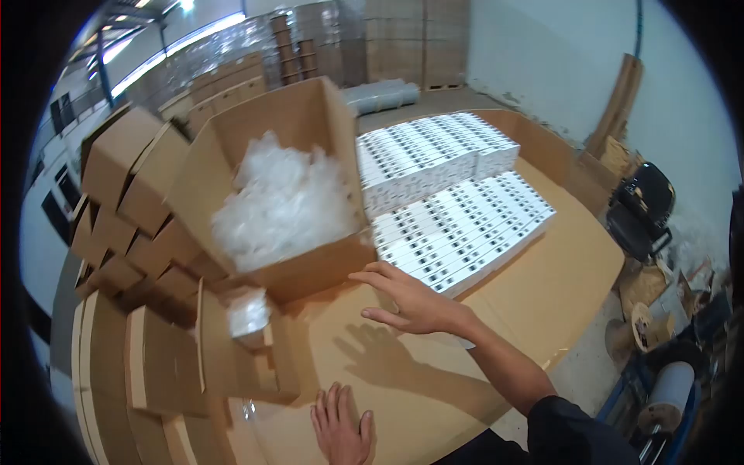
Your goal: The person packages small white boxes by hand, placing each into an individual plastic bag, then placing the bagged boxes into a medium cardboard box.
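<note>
My right hand (415,301) hovers above the cardboard-covered table (535,287), fingers apart and nothing in them, casting a shadow. It is near the front corner of the rows of slim white boxes (465,225), which have dark printed marks. My left hand (339,430) lies flat with fingers spread on the cardboard near the front edge. To its upper left, a small open carton (283,376) has a plastic-wrapped white pack (249,316) in it. Behind stands a large open cardboard box (318,267) filled with crumpled clear plastic (283,205).
Stacked brown cartons (151,186) and folded boxes (167,360) crowd the left side. A black chair (642,209) stands beyond the table's right edge. At lower right is a machine with a film roll (668,395). Wrapped pallets (418,39) line the back.
</note>
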`<state>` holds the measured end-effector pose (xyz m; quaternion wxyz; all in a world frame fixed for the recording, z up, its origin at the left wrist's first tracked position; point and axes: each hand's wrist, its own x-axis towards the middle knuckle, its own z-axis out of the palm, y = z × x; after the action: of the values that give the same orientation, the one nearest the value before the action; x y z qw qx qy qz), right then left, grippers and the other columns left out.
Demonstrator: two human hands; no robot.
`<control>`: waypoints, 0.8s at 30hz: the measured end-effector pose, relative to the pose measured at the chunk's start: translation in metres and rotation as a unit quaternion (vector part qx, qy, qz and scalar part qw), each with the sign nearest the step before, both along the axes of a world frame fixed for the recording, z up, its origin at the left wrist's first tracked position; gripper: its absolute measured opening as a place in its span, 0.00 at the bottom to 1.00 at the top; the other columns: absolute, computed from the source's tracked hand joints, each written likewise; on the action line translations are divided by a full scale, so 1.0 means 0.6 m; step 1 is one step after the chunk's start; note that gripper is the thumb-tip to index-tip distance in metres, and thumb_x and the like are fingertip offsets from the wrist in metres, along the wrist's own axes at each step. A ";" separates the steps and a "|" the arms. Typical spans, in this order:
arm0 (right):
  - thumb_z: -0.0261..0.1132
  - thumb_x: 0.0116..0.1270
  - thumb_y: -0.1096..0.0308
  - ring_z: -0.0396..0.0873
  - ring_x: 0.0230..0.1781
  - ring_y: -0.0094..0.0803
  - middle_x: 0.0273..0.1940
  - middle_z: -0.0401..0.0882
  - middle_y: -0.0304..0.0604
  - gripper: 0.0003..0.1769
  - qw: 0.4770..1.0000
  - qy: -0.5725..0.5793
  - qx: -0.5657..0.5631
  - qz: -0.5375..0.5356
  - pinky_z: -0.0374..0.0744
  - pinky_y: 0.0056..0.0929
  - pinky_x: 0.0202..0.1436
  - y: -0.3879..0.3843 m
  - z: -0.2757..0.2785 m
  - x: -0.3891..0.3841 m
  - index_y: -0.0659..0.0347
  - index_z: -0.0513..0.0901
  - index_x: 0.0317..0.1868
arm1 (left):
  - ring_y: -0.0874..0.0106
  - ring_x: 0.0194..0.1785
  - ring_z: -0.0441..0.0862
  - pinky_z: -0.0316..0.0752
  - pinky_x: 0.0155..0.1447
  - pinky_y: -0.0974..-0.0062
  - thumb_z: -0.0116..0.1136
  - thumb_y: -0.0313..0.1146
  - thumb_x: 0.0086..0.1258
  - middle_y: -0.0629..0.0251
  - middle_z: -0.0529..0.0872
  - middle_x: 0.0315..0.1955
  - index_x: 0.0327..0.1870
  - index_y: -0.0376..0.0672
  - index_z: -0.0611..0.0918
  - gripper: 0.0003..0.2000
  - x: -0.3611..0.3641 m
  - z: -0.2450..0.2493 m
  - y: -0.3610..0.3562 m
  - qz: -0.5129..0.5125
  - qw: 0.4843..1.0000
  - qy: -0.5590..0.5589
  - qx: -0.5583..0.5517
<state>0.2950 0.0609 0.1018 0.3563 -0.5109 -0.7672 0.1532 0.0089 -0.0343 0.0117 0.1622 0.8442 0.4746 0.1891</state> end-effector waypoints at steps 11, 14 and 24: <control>0.65 0.69 0.70 0.74 0.61 0.53 0.59 0.75 0.56 0.29 0.931 -0.092 0.057 -0.348 0.75 0.46 0.65 0.057 -0.019 0.444 0.59 0.72 0.70 | 0.45 0.80 0.55 0.51 0.81 0.45 0.51 0.48 0.81 0.49 0.63 0.77 0.76 0.41 0.68 0.29 0.096 -0.023 0.159 -0.039 0.997 0.037 0.063; 0.64 0.67 0.74 0.73 0.63 0.55 0.60 0.73 0.58 0.32 0.893 -0.100 0.069 -0.434 0.75 0.48 0.67 0.094 -0.015 0.531 0.59 0.69 0.73 | 0.46 0.80 0.57 0.50 0.81 0.45 0.48 0.48 0.82 0.48 0.65 0.76 0.75 0.41 0.70 0.27 0.108 -0.021 0.201 -0.041 0.995 0.040 0.075; 0.66 0.62 0.78 0.73 0.64 0.56 0.65 0.70 0.57 0.28 0.847 -0.111 0.114 -0.508 0.79 0.50 0.62 0.153 -0.035 0.635 0.52 0.80 0.64 | 0.45 0.80 0.54 0.50 0.81 0.45 0.49 0.48 0.82 0.47 0.65 0.76 0.76 0.42 0.69 0.28 0.127 -0.022 0.211 -0.007 0.998 0.052 0.047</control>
<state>0.6760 0.1528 0.0806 0.3530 -0.7982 -0.4473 -0.1953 0.0849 0.0923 -0.0016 0.0989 0.8629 0.4671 0.1656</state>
